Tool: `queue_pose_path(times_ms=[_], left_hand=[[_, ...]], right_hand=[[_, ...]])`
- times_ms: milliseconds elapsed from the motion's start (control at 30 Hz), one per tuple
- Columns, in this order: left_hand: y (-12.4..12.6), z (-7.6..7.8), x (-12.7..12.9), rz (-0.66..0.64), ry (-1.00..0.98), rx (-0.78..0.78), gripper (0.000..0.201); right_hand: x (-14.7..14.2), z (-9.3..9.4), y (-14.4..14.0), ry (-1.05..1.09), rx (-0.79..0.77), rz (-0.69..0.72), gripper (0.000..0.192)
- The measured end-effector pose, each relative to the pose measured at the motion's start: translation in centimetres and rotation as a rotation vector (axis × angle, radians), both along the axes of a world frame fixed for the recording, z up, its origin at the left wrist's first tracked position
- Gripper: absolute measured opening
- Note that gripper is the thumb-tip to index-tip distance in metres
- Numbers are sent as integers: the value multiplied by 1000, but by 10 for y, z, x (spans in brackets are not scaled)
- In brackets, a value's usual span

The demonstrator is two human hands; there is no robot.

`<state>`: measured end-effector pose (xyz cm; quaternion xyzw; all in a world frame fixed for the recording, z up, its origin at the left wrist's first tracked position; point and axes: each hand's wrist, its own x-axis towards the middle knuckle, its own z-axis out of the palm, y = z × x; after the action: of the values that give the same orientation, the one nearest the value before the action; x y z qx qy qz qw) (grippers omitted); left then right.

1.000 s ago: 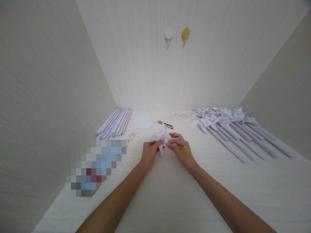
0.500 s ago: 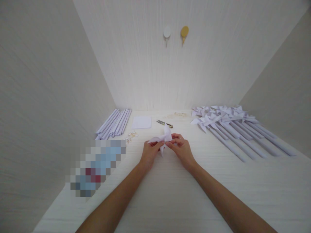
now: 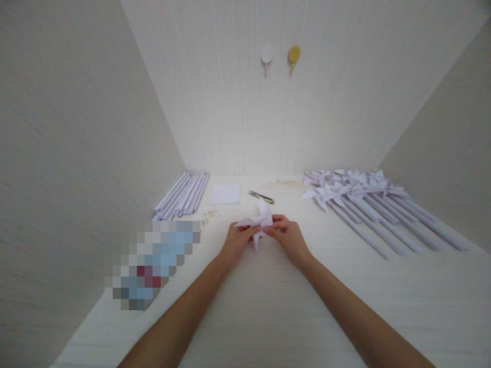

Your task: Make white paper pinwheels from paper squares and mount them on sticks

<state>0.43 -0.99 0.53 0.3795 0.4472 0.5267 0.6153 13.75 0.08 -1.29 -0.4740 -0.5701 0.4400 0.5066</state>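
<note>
Between my two hands is a white paper pinwheel (image 3: 264, 210), its curled blades spreading up, left and down. My left hand (image 3: 238, 240) pinches it from the left, with the thumb near its centre. From the right, my right hand (image 3: 288, 235) grips it too, thumb close to the left thumb and fingers behind the paper. Just beyond the pinwheel lies a pair of thread snips (image 3: 261, 197), blades pointing left. Whether a pin or stick sits at the pinwheel's centre is too small to tell.
Rolled paper sticks (image 3: 183, 194) lie at the back left beside a stack of square paper (image 3: 225, 194). Small pale pieces (image 3: 209, 215) are scattered nearby. Several finished pinwheels on sticks (image 3: 353, 191) fill the right. A blurred-out item (image 3: 161, 263) is at left. Two hooks (image 3: 294, 54) hang on the wall.
The view has shifted slightly. Both hands keep their hold on the pinwheel, with hardly any movement of the fingers.
</note>
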Motion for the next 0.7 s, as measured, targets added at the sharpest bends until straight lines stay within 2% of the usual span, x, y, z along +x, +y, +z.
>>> queue_pose_path(times_ms=[467, 700], left_hand=[[2, 2, -6, -88, -27, -20, 16], [2, 3, -4, -74, -51, -37, 15]], right_hand=[[1, 4, -2, 2, 14, 56, 10], [1, 5, -2, 9, -5, 40, 10]])
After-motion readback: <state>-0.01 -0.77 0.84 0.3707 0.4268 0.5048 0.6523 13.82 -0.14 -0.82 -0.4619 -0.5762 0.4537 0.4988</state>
